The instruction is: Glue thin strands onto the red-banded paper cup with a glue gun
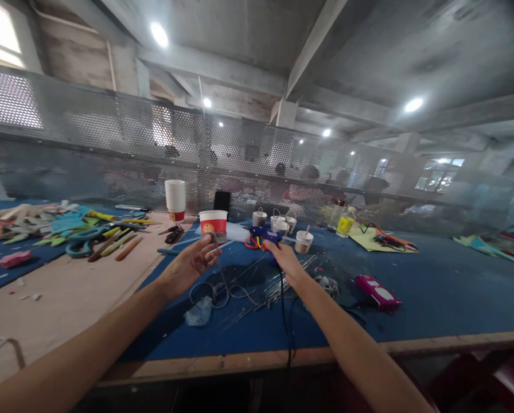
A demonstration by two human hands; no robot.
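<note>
Right now your left hand (189, 268) is grasping the red-and-white paper cup (213, 220) low down, fingertips at its base, and a thin grey wire (227, 292) trails below the cup. Your right hand (288, 265) is wrapped around the blue glue gun (266, 233), just to the right of the cup, and the gun's black cord (283, 304) drops toward the table edge. Behind the cup you have a dark phone-like slab (221, 199) standing upright; behind and to its left is a stack of cups (175, 195). Several small cups (303, 243) stand to the right of the paper cup, the nearest with a stick in it, and a yellow bottle (345, 222) is farther right. Nearer you than the cup lie loose metal rods (275, 288) and a crumpled plastic piece (198, 311). Well left of the cup are scissors (80, 246); well right, a purple box (378, 293).
</note>
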